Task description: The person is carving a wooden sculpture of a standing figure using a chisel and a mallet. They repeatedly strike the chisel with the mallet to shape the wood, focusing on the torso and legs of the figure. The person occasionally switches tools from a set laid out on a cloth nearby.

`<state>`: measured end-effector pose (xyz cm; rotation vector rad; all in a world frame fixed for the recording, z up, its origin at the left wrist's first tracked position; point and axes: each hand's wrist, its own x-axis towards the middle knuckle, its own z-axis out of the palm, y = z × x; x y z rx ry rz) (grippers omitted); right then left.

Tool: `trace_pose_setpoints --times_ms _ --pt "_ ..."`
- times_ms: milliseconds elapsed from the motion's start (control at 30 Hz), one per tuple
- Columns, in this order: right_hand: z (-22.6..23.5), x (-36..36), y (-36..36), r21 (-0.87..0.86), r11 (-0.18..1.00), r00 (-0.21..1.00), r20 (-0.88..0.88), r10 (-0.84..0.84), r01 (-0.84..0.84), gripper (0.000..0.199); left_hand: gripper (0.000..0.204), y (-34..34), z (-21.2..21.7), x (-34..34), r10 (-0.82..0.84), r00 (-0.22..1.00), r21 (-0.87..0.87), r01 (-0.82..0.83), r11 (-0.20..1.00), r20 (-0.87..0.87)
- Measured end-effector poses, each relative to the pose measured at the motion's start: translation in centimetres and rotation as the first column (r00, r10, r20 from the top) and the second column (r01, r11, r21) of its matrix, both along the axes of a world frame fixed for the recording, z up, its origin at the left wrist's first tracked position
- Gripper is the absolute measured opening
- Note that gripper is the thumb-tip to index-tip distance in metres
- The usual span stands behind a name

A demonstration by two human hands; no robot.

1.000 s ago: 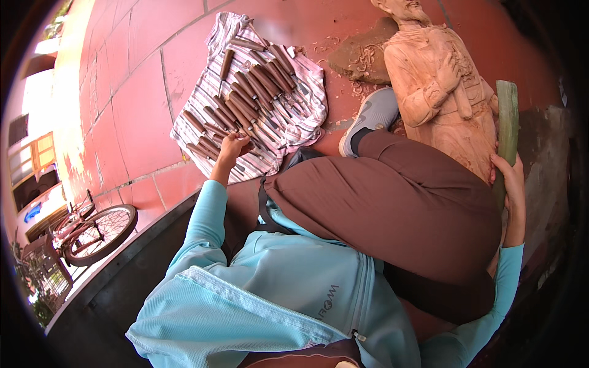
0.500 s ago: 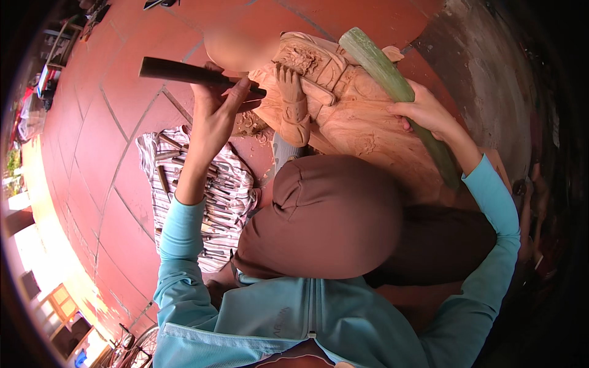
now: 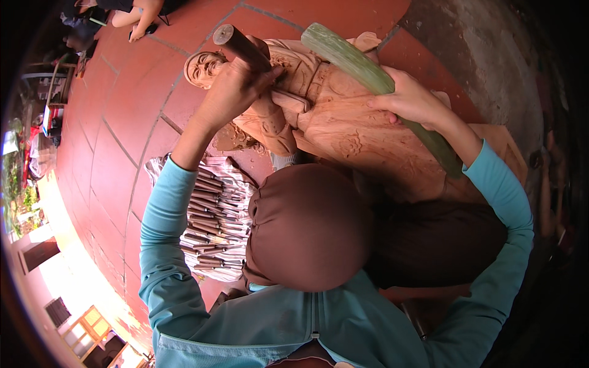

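Observation:
My left hand (image 3: 236,89) is wrapped round the dark handle of a carving chisel (image 3: 243,46), over the chest of a wooden statue (image 3: 343,116). The handle's butt tilts up and to the left; the blade is hidden behind my hand. My right hand (image 3: 417,101) grips a green, rounded wooden club (image 3: 350,58) near its middle. Its thick end points up and left above the statue's body, and its thinner end passes below my wrist. The statue lies on its back, its carved head (image 3: 204,67) to the left. Club and chisel are apart.
Several dark-handled carving tools (image 3: 205,221) lie on a striped cloth (image 3: 224,272) at left. Wood chips (image 3: 236,138) litter the red tiled floor (image 3: 116,159) beside the statue. My brown-clad knee (image 3: 310,227) is close to it. Another person's bare arm (image 3: 147,15) shows at upper left.
My left hand has moved right and turned the chisel from nearly level to butt-up, over the statue's chest. The club has shifted slightly left and up. The view has shifted, showing the statue's head and another person.

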<state>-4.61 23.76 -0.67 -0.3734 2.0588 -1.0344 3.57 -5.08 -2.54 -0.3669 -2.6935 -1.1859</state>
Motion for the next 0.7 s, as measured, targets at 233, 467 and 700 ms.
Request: trace_pose_setpoints --times_ms 233,467,700 --pt "-0.5 0.1 0.2 -0.002 0.991 0.793 -0.6 0.103 -0.13 0.054 0.02 0.2 0.5 -0.2 0.0 0.995 0.023 -0.003 1.0 0.098" --pt "5.0 1.3 -1.8 -0.316 0.907 0.453 -0.876 -0.166 -0.279 0.066 0.019 1.1 0.9 0.8 -0.022 0.998 -0.237 0.008 0.971 -0.058" --pt "6.4 1.1 -0.8 0.038 0.986 -0.036 -0.999 0.033 -0.16 0.083 0.018 1.5 0.4 0.9 -0.004 1.0 -0.34 -0.001 0.94 -0.013"
